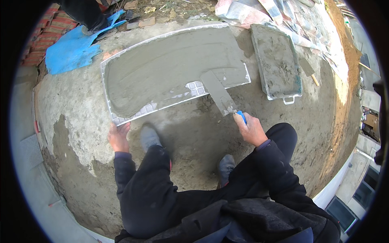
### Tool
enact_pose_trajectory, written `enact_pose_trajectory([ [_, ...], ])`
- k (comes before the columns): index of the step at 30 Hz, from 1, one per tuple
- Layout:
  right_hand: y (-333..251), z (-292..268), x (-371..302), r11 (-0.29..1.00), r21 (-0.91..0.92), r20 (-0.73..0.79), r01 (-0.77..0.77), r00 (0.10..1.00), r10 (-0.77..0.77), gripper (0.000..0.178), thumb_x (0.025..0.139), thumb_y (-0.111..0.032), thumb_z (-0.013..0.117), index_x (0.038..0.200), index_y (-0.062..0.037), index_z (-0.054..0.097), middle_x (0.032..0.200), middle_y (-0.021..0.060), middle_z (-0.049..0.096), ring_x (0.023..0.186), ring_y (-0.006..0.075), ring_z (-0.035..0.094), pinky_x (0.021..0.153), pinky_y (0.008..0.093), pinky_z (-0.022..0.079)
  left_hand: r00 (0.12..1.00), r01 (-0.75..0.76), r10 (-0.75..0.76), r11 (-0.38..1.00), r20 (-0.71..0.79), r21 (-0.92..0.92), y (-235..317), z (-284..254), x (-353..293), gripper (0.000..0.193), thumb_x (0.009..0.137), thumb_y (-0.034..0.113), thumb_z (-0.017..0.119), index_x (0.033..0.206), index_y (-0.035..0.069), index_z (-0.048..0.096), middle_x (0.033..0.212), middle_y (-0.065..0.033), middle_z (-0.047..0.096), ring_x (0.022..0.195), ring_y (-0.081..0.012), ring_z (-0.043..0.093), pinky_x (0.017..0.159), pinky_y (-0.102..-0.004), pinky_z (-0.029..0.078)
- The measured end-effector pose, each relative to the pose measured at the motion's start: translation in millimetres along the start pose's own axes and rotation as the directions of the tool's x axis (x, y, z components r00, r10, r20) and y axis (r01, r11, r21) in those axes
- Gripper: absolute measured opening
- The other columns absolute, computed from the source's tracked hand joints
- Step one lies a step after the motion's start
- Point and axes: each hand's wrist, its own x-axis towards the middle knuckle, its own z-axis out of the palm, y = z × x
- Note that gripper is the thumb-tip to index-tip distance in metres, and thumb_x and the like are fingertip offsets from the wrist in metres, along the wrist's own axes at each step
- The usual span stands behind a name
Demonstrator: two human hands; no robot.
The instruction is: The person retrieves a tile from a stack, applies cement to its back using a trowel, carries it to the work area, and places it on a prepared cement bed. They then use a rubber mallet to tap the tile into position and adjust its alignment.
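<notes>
A wide white plastic mould (195, 88) with a pattern of small squares lies on the ground in front of me. Wet grey cement (170, 56) covers most of it, and bare white squares show along its near edge. My left hand (118, 137) grips the mould's near left corner, fingertips partly hidden by the rim. In my right hand (252, 130) is the blue handle of a flat steel trowel (221, 95). The cement-smeared blade reaches over the mould's near edge, its far end resting on the cement.
On the right stands a tray (279, 60) of wet cement with a white handle. Beside it lies a second trowel (310, 71) with a wooden handle. A blue sheet (75, 48) and a person's leg (87, 14) are at the far left; crumpled striped sheeting (259, 12) lies at the back.
</notes>
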Motion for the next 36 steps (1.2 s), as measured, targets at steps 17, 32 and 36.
enact_pose_trajectory([
  [17, -18.1, -51.3, 133.7, 0.993, 0.074, 0.404, -0.094, 0.913, 0.056, 0.072, 0.1, -0.068, 0.045, 0.078, -0.0012, 0.058, 0.059, 0.0059, 0.05, 0.047, 0.0181, 0.049, 0.047, 0.0352, 0.04, 0.999, -0.017, 0.017, 1.0, 0.033, -0.015, 0.4, 1.2, -2.7, 0.038, 0.11, 0.028, 0.047, 0.121, -0.007, 0.055, 0.105, -0.0214, 0.07, 0.092, -0.0333, 0.073, 0.077, -0.0377, 0.06],
  [32, 32.0, -53.4, 37.9, 0.996, -0.081, 0.003, 0.021, 1.0, -0.021, 0.06, 0.1, -0.052, 0.057, 0.08, 0.0037, 0.059, 0.069, 0.0303, 0.06, 0.071, 0.052, 0.06, 0.064, 0.0507, 0.048, 1.0, -0.018, 0.018, 1.0, 0.008, 0.009, 0.2, 3.6, -3.9, 0.043, 0.109, 0.031, 0.047, 0.124, -0.009, 0.054, 0.106, -0.0227, 0.069, 0.092, -0.033, 0.073, 0.078, -0.0373, 0.058],
  [36, 47.8, -47.3, 19.2, 0.951, -0.309, -0.062, -0.008, 0.998, -0.012, 0.06, 0.101, -0.052, 0.055, 0.079, 0.0033, 0.059, 0.072, 0.0316, 0.06, 0.072, 0.0521, 0.06, 0.064, 0.0519, 0.047, 1.0, 0.003, -0.003, 1.0, 0.011, 0.011, -0.9, 2.2, -2.3, 0.042, 0.109, 0.031, 0.047, 0.123, -0.008, 0.055, 0.105, -0.0226, 0.069, 0.091, -0.0327, 0.073, 0.078, -0.0374, 0.058],
])
